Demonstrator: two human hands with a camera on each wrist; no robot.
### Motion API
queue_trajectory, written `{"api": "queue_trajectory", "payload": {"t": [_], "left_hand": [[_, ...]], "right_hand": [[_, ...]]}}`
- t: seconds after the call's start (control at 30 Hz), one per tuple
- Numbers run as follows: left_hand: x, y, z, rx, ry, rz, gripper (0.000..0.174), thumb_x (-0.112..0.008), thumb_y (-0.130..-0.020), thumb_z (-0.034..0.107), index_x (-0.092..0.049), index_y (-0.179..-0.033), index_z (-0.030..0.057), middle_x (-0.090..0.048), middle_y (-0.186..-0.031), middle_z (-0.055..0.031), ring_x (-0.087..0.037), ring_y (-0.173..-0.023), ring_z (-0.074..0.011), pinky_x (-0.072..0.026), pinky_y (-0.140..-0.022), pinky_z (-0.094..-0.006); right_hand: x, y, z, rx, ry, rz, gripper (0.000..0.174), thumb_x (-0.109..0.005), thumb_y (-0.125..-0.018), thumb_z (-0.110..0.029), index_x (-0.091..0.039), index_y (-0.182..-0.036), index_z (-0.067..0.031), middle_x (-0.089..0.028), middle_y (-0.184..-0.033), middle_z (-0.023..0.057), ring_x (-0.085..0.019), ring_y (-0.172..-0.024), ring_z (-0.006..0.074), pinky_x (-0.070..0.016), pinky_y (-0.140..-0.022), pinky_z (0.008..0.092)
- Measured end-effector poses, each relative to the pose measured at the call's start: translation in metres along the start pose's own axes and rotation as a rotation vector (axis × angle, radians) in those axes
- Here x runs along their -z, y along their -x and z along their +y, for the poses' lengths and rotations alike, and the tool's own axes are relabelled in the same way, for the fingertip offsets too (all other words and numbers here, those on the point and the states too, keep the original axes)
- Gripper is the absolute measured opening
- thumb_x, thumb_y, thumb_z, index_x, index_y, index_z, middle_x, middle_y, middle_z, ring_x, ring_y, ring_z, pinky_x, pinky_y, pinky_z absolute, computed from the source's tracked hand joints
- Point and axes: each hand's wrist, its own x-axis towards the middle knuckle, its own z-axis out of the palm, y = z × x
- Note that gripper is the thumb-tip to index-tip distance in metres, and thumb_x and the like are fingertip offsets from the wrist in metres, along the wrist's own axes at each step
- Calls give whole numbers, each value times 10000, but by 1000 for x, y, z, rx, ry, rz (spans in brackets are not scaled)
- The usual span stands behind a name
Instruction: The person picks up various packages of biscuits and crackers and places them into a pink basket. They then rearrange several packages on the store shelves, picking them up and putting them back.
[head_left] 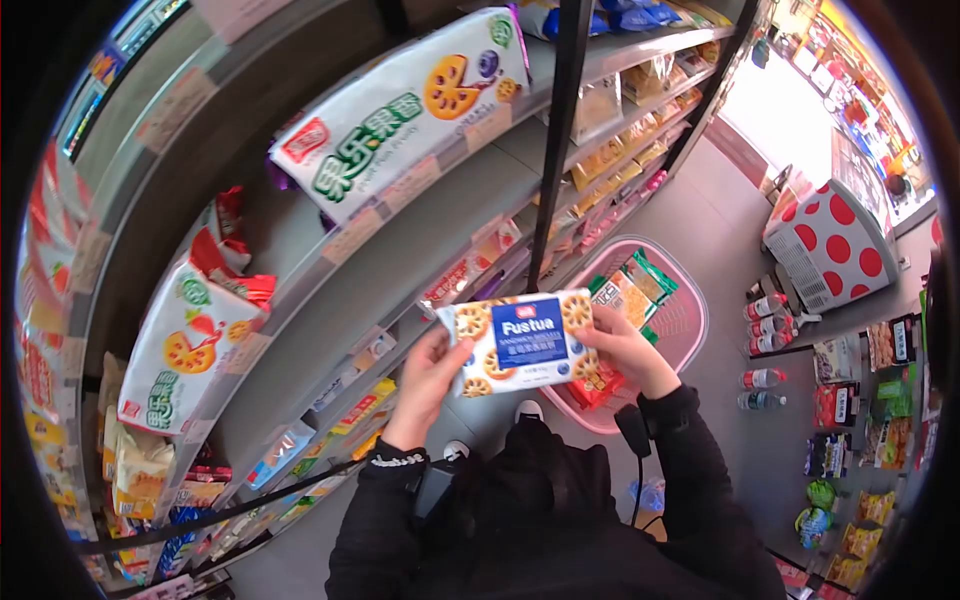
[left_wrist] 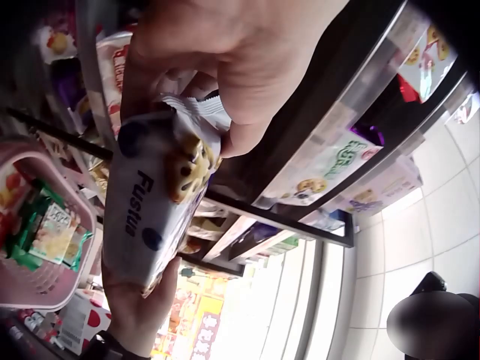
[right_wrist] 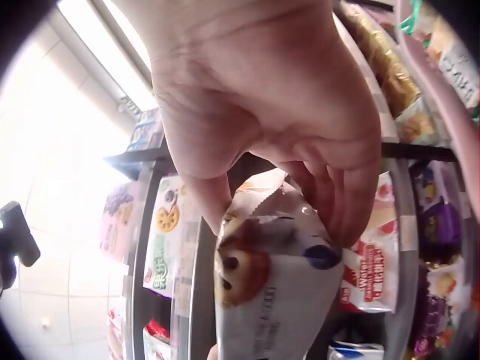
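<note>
Both hands hold a white and blue packet of Fustua sandwich biscuits (head_left: 528, 340) in front of the body, its printed front facing up in the head view. My left hand (head_left: 428, 385) grips one crimped end, thumb on the front. The right hand (head_left: 628, 352) grips the opposite end the same way. In the left wrist view the left hand (left_wrist: 217, 67) pinches the packet's crimped end (left_wrist: 199, 112), with the right hand (left_wrist: 142, 311) at the far end. In the right wrist view the right hand (right_wrist: 277, 112) curls over the packet (right_wrist: 281, 300).
A pink basket (head_left: 690, 345) with green and red packets stands on the floor beyond the right hand. Shelves of snack bags (head_left: 400, 110) line the left side. At the right are bottles (head_left: 765, 378), a red-dotted box (head_left: 830, 240) and more shelved snacks (head_left: 890, 440).
</note>
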Motion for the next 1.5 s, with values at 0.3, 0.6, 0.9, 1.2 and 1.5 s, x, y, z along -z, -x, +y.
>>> {"api": "queue_trajectory", "payload": {"t": [0.3, 0.6, 0.9, 1.2, 1.5], "left_hand": [[-44, -53, -110, 336, -391, -126, 567, -673, -727, 278, -436, -1117, -60, -552, -941, -130, -556, -828, -161, -444, -710, -260], [-59, -69, -166, 280, -564, -175, 569, -620, -741, 229, -385, -1168, -65, -551, -993, -157, -543, -894, -197, -439, -770, -297], [-49, -66, -149, 134, -797, -198, 399, -573, -731, 195, -512, -1057, -25, -575, -907, -130, -547, -810, -192, -436, -723, -295], [-38, -60, -128, 170, -682, -235, 366, -552, -775, 209, -510, -1062, -14, -571, -999, -138, -544, -922, -217, -428, -805, -311], [-32, -45, -103, 181, -616, -209, 334, -540, -786, 180, -512, -1061, -7, -573, -1002, -125, -553, -899, -206, -439, -786, -305]], "right_hand": [[70, 78, 116, -222, -463, 319, 428, -572, -793, -82, -391, -1156, 55, -521, -1100, 108, -540, -978, 190, -442, -853, 338], [100, 72, 169, -313, -584, 522, 364, -538, -809, -32, -404, -1142, 28, -508, -1109, 98, -522, -1006, 195, -439, -872, 330], [112, 48, 192, -413, -604, 663, 368, -590, -772, 2, -449, -1112, 6, -542, -1065, 94, -535, -981, 180, -443, -831, 266], [157, 27, 113, -21, 870, 633, 595, -681, -631, -121, -408, -1139, 23, -511, -1052, 199, -524, -962, 325, -434, -804, 357], [215, -60, 96, -155, 1313, 587, 782, -786, -472, -324, -444, -1065, 54, -543, -1004, 230, -521, -968, 330, -416, -836, 358]]}}
